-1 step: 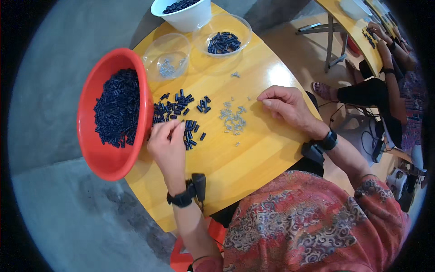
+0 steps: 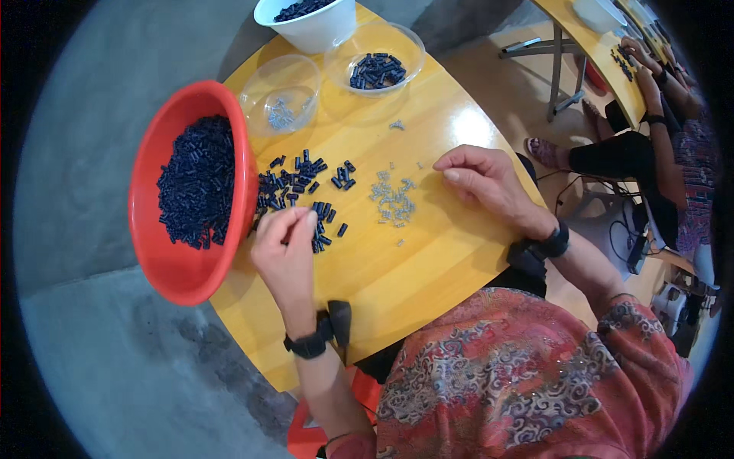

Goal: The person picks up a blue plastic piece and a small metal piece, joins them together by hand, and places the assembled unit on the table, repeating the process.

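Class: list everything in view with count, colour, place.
Basin: 1, red, table's left
Cylinders: many, dark blue, in basin, tub, right bowl, on table
Tub: 1, white, far end
Bowls: 2, transparent, near tub
Small pieces: many, pale grey, left bowl and table
Tables: 2, yellow, centre and upper right
Container: 1, white, on farther table
Co-worker: at least 1, patterned top, right
Stool: 1, red, lower edge
Floor: 1, tan, right
Wall: 1, grey, left
Shirt: 1, red patterned, lower right
Wristbands: 2, black, wrists
Left grip: 1, bare, by cylinders
Right grip: 1, bare, beside small pieces
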A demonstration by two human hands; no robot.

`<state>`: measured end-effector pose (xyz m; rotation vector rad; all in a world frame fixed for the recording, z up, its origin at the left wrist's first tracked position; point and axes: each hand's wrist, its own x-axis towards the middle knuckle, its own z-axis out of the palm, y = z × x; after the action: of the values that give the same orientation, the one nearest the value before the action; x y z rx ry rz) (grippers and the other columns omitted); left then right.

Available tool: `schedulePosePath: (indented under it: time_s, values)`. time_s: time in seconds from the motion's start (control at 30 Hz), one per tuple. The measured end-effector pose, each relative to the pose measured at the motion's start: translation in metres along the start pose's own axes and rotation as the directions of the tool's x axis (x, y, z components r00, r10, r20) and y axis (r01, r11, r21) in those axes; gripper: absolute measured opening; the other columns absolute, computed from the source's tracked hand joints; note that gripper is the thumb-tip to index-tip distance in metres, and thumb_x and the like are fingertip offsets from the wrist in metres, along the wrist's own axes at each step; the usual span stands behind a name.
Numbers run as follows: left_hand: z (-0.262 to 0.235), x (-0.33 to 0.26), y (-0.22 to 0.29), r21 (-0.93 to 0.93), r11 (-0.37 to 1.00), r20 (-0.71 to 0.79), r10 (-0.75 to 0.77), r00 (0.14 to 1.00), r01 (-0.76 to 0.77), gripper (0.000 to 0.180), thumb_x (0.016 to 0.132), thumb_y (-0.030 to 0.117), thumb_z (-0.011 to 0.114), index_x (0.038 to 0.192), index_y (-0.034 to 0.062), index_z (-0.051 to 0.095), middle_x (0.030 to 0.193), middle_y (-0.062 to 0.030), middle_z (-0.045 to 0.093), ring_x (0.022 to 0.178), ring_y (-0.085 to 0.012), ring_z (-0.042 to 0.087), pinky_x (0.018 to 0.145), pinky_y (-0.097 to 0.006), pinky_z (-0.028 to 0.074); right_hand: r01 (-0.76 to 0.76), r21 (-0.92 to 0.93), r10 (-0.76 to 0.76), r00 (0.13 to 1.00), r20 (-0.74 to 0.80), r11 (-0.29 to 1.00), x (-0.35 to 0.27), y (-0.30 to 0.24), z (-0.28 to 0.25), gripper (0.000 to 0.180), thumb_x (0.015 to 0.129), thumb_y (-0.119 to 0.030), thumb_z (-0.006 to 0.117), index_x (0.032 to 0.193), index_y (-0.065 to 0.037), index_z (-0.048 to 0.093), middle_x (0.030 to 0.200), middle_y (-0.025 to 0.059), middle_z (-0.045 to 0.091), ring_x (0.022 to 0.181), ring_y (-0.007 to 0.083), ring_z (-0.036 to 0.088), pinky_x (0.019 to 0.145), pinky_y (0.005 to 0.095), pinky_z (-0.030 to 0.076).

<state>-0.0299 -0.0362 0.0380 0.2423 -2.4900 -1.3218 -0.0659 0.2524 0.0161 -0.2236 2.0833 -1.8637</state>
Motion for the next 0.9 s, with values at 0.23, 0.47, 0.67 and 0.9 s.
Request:
schedulePosePath:
  time_s: [0.23,0.47,0.67,0.9]
  values:
    - [0.032,-0.068,0.030,-0.675,0.470,0.515,-0.252,0.819,0.569,0.013,0.086,0.005,0.065,0.097,-0.0012,0.066,0.082,-0.0018,0.062,0.068,-0.0070,0.050,0.059,-0.020,0.039,0.135,0.278,-0.200,0.955,0.219,0.951,-0.015,-0.011,0.066,0.015,0.087,-0.007,0.066,0.100,-0.002,0.064,0.087,-0.0003,0.062,0.081,0.0061,0.056,0.072,0.0216,0.048]
    - [0.041,-0.077,0.021,-0.751,0.204,0.566,-0.291,0.771,0.628,0.017,0.088,0.010,0.065,0.101,-0.0023,0.065,0.082,-0.0036,0.063,0.069,-0.0081,0.054,0.057,-0.021,0.041,0.151,0.250,-0.186,0.975,0.123,0.956,-0.014,-0.002,0.076,0.005,0.087,-0.006,0.066,0.090,-0.003,0.065,0.084,-0.0007,0.061,0.076,0.0071,0.058,0.068,0.0217,0.048]
    - [0.016,-0.058,0.005,-0.233,0.962,0.168,-0.106,0.980,0.144,0.012,0.085,0.004,0.067,0.095,-0.0013,0.069,0.078,-0.0036,0.063,0.068,-0.0087,0.056,0.058,-0.022,0.044,-0.054,0.416,-0.029,0.981,0.192,0.908,-0.005,-0.003,0.059,0.006,0.092,-0.010,0.060,0.093,-0.004,0.060,0.080,0.0012,0.062,0.060,0.0049,0.057,0.053,0.0195,0.045]
    - [0.016,-0.040,-0.015,0.145,0.978,0.057,0.144,0.988,-0.151,0.012,0.075,-0.001,0.070,0.087,0.0007,0.067,0.082,-0.0104,0.064,0.069,-0.0212,0.062,0.063,-0.031,0.050,0.100,-0.095,-0.092,0.992,0.082,0.990,0.000,-0.008,0.036,0.008,0.090,-0.010,0.059,0.091,-0.002,0.056,0.082,0.0067,0.065,0.060,0.0149,0.064,0.050,0.0269,0.048]
